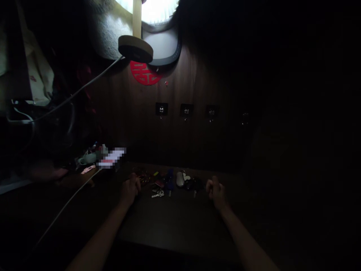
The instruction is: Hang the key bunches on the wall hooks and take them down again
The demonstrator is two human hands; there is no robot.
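Observation:
A row of keys and key fobs lies on the dark tabletop (169, 222) between my two hands. My left hand (130, 191) rests at the left end, fingers curled in, right beside a beaded reddish-brown item (145, 180). Toward the middle are a silver key (158, 194), blue key pieces (169, 181) and a light grey oval fob (179, 179). A black fob (189, 184) lies right of that. Just past the right end, my right hand (216, 194) is held with its fingers curled and nothing visible in them. Dim light hides the finer details.
Several wall hooks (161, 109) line the dark wooden panel. Above hangs a lit lamp with a round base (135, 49), near a red round paper decoration (145, 73). A white cable (67, 203) crosses the left side, near a blurred-out phone-like rectangle (112, 158) and small clutter.

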